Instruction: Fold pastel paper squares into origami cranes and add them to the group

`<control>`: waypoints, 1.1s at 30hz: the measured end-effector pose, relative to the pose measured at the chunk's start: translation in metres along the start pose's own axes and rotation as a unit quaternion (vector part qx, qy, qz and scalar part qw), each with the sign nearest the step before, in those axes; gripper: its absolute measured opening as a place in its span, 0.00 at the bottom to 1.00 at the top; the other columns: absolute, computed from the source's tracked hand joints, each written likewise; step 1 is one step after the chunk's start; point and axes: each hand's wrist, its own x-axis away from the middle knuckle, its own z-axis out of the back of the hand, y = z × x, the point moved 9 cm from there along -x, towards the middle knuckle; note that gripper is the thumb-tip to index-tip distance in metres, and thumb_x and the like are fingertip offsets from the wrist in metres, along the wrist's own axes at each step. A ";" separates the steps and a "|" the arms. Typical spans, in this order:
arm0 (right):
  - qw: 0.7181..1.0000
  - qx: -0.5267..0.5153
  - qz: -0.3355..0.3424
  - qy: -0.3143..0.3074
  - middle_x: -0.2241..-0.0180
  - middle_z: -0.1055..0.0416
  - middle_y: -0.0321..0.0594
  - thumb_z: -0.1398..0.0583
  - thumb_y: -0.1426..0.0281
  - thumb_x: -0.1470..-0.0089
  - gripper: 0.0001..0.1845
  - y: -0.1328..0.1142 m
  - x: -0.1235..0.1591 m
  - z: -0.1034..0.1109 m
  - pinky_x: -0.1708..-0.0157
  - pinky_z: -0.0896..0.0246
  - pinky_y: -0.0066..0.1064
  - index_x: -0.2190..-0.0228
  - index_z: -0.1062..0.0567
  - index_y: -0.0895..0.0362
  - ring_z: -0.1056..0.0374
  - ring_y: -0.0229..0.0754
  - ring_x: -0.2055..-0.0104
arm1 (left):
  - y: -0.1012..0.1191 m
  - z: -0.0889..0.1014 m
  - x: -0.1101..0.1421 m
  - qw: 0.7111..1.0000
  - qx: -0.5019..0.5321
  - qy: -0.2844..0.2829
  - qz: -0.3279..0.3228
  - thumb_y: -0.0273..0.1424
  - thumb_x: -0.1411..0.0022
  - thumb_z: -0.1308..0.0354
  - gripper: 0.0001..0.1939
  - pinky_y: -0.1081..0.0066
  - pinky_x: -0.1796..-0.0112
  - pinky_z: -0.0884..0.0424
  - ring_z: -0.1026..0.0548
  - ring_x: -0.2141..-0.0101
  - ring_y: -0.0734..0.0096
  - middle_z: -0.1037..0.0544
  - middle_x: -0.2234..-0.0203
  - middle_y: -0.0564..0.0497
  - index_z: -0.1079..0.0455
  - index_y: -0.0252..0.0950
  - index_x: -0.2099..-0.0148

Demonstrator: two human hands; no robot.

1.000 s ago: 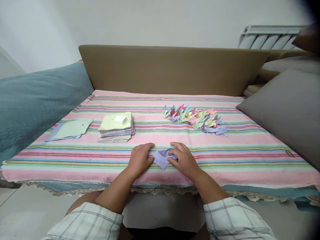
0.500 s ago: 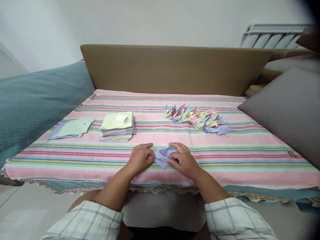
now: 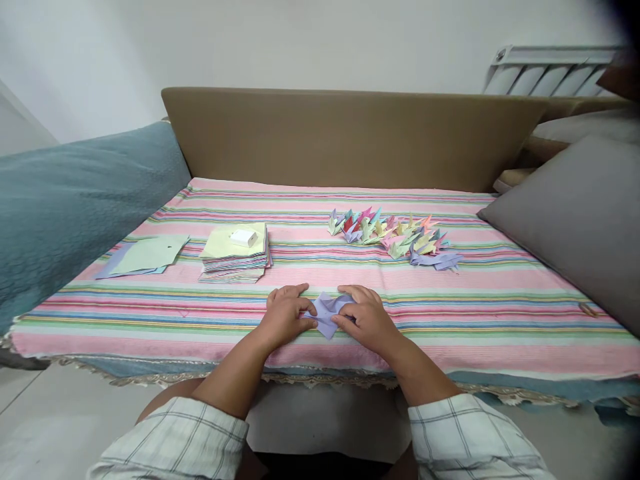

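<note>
A partly folded sheet of purple origami paper (image 3: pixel 327 323) lies on the striped cloth (image 3: pixel 200 340) near the front edge of the seat. From the left, my left hand (image 3: pixel 287 313) pinches its side between thumb and fingers. On the opposite side my right hand (image 3: pixel 364 315) grips the paper, with the thumb at the front and the index finger reaching behind. Part of the paper is hidden under the fingers of both hands. Behind and to the right, several folded paper cranes (image 3: pixel 395 237) in many colours sit in a cluster.
Left of the hands stands a stack of coloured paper (image 3: pixel 234 257) with a small white block (image 3: pixel 243 238) on top. Farther left lie several loose sheets (image 3: pixel 150 257). A blue armrest (image 3: pixel 90 193) and a grey cushion (image 3: pixel 575 220) bound the sides; the brown backrest (image 3: pixel 340 137) rises behind.
My left hand has slid slightly to the right, farther over the purple paper. My right hand's thumb has shifted a little inward. The surrounding things have stayed in place.
</note>
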 end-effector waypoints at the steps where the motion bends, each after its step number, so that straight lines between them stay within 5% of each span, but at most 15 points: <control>1: 1.000 0.003 -0.001 -0.001 0.49 0.34 0.42 0.42 0.60 0.46 0.14 -0.001 0.000 0.000 0.49 0.50 0.45 0.75 0.21 0.52 0.42 0.50 0.46 | 0.000 -0.001 0.000 1.000 0.002 0.000 0.004 0.37 0.50 0.36 0.08 0.48 0.44 0.52 0.42 0.43 0.54 0.38 0.41 0.54 0.24 0.49 0.65; 12: 0.999 0.019 -0.025 -0.009 0.50 0.33 0.42 0.40 0.60 0.48 0.13 0.006 -0.002 -0.006 0.49 0.50 0.45 0.77 0.22 0.52 0.41 0.49 0.47 | 0.001 0.000 -0.003 1.000 -0.001 0.004 -0.007 0.44 0.47 0.40 0.10 0.50 0.46 0.49 0.41 0.44 0.55 0.34 0.44 0.53 0.24 0.45 0.70; 33: 0.998 0.063 -0.028 0.011 0.52 0.31 0.41 0.36 0.64 0.53 0.07 -0.001 -0.001 -0.006 0.51 0.49 0.45 0.78 0.24 0.53 0.39 0.50 0.50 | 0.002 0.004 -0.002 0.994 -0.033 0.079 -0.062 0.37 0.51 0.35 0.10 0.58 0.51 0.39 0.33 0.50 0.55 0.25 0.54 0.47 0.30 0.38 0.76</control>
